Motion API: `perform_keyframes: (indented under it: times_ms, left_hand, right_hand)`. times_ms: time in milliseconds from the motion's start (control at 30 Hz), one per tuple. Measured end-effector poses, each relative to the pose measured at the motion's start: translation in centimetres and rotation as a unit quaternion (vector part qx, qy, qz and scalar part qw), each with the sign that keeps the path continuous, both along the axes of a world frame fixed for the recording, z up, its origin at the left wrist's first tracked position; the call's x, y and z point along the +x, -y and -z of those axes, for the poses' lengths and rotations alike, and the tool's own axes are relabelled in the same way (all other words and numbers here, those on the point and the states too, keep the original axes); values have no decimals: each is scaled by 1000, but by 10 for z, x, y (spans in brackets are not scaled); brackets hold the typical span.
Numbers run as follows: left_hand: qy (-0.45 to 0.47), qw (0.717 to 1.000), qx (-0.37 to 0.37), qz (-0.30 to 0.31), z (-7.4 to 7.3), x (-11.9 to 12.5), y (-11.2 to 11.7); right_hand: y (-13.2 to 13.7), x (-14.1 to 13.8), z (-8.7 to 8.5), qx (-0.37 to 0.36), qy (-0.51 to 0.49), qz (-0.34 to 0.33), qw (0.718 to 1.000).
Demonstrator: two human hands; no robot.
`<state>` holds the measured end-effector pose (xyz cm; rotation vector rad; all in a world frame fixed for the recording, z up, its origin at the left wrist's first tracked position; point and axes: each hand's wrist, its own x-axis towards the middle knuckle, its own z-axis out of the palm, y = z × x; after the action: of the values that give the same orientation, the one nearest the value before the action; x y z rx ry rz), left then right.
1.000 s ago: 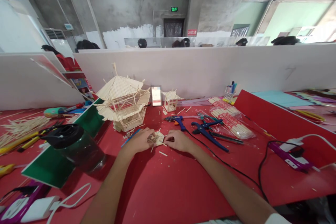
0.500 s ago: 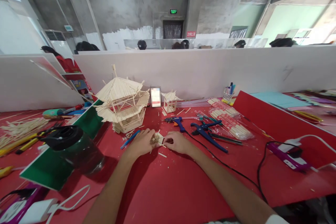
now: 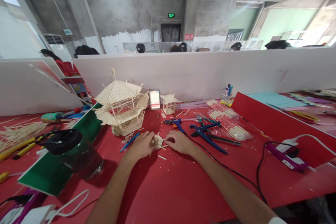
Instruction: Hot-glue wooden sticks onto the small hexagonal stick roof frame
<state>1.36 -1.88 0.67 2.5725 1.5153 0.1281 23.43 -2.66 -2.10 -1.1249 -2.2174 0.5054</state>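
A hexagonal stick lattice (image 3: 158,141) is gripped by the left hand (image 3: 144,144) at lower centre; what the right hand (image 3: 179,142) grips cannot be told. Pens (image 3: 230,89) are held in a white basket (image 3: 226,96), right of centre.

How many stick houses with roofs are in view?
2: a large house beyond the left hand, and a small house farther right, near the white partition. More could be hidden behind it.
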Motion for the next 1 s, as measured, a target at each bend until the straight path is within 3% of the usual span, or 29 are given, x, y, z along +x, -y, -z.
perform_keyframes:
  times_ms: [467, 700, 800, 900, 1000]
  left_hand:
    - [3, 1000, 21, 9, 1, -1, 3]
    - [10, 1000, 25, 8, -9, -3, 3]
    - [-2, 997, 48, -53, -16, -11, -1]
    - [-55, 983, 76, -155, -21, -23, -4]
    - [-103, 969, 56, -219, -22, -35, -6]
  right_hand:
    - [1, -1, 4, 26, 53, -16, 998]
    - [2, -2, 4, 28, 72, -40, 996]
    - [2, -2, 3, 20, 78, -38, 996]
    - [3, -3, 1, 18, 87, -32, 996]
    - [4, -3, 0, 22, 94, -28, 995]
